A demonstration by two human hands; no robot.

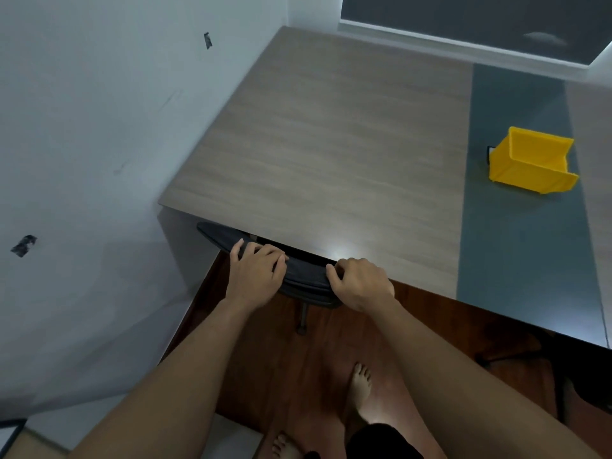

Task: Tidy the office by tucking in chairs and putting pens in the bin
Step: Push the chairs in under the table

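**Black chair back held at the bench edge**

Black mesh of the chair back (pixel 301 276) sits under both of my hands. My left hand (pixel 256 276) lies over the top rail with its fingers curled across the far side; my right hand (pixel 359 283) closes on the rail's other end, so each grip is clamped on the chair. Holding at two spaced points probably keeps the chair from swivelling as it rolls. The seat is hidden beneath the bench (pixel 331 134), and the back stands just at the bench edge beyond my knuckles, so I judge this chair nearly or fully tucked in. One chair leg (pixel 303 321) shows below my grips, over the wooden floor (pixel 414 326). Well beyond and to the right of my right grip, the yellow bin (pixel 530 167) rests on the bench's dark strip. No pens are visible.
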